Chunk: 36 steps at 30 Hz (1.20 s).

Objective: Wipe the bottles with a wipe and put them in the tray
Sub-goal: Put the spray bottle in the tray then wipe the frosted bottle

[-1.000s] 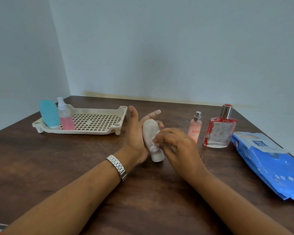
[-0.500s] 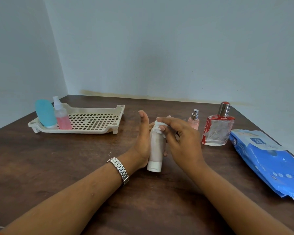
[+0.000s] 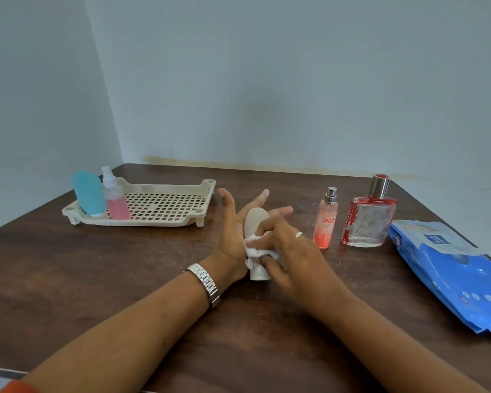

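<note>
Nearest on the desk (image 3: pixel 68 279), the left hand (image 3: pixel 231 236) props the beige bottle (image 3: pixel 255 222) upright on its cap, palm against it and fingers splayed wide, evidently to leave its face open for cleaning. The right hand (image 3: pixel 284 251) pinches the white wipe (image 3: pixel 255 252) against the bottle's lower part. Right of the bottle stand a pink spray (image 3: pixel 325 222) and a glass perfume bottle (image 3: pixel 369 219), apparently unwiped. Farther left of it, the tray (image 3: pixel 165 205) holds two bottles.
</note>
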Available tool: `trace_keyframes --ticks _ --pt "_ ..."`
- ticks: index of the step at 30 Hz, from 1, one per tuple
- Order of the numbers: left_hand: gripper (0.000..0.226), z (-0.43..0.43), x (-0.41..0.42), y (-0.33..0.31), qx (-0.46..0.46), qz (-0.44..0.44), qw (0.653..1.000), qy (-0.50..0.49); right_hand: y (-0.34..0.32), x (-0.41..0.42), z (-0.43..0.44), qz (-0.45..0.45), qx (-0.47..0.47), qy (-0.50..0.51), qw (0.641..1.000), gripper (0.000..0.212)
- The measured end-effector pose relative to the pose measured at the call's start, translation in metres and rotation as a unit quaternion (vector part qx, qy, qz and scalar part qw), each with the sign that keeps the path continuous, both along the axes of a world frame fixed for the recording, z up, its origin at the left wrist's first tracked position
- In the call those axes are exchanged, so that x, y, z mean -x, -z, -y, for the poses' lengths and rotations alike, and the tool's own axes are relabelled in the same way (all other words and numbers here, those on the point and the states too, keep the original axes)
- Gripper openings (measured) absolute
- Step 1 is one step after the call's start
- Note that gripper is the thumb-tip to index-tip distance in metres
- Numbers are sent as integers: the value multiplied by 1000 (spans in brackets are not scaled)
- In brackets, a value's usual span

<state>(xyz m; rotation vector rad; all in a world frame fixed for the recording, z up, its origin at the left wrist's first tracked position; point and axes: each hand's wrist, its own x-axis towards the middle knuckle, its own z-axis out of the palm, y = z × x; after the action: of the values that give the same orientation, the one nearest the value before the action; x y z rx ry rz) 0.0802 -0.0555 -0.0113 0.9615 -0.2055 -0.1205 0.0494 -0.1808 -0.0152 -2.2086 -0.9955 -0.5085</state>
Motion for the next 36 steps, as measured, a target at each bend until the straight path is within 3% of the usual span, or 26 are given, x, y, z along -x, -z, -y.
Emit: trace_keyframes --ticks 4,7,11,18,21,26,31,36 --pt "102 -1 -3 -1 -9 -16 1000 0 0 0 -1 53 33 2 998 21" --pt "102 3 -2 3 -28 -21 999 -9 -3 -16 -1 99 -51 32 993 28" --pt "98 8 -1 5 -44 -11 999 -30 -2 -30 -3 76 -123 88 986 35" --pt "95 10 1 0 -53 7 998 -20 -1 -20 -11 181 37 64 981 34" --pt "96 8 1 -2 -47 0 999 -8 -3 -15 -12 206 48 65 975 33" --pt "93 2 -2 2 -43 -25 999 -9 4 -12 -1 144 18 34 989 27" --pt "96 -2 -6 2 -33 -37 999 -13 2 -11 10 49 62 -59 995 26" --pt "94 2 -7 3 -79 -29 996 -16 0 -16 10 76 34 -53 995 21"
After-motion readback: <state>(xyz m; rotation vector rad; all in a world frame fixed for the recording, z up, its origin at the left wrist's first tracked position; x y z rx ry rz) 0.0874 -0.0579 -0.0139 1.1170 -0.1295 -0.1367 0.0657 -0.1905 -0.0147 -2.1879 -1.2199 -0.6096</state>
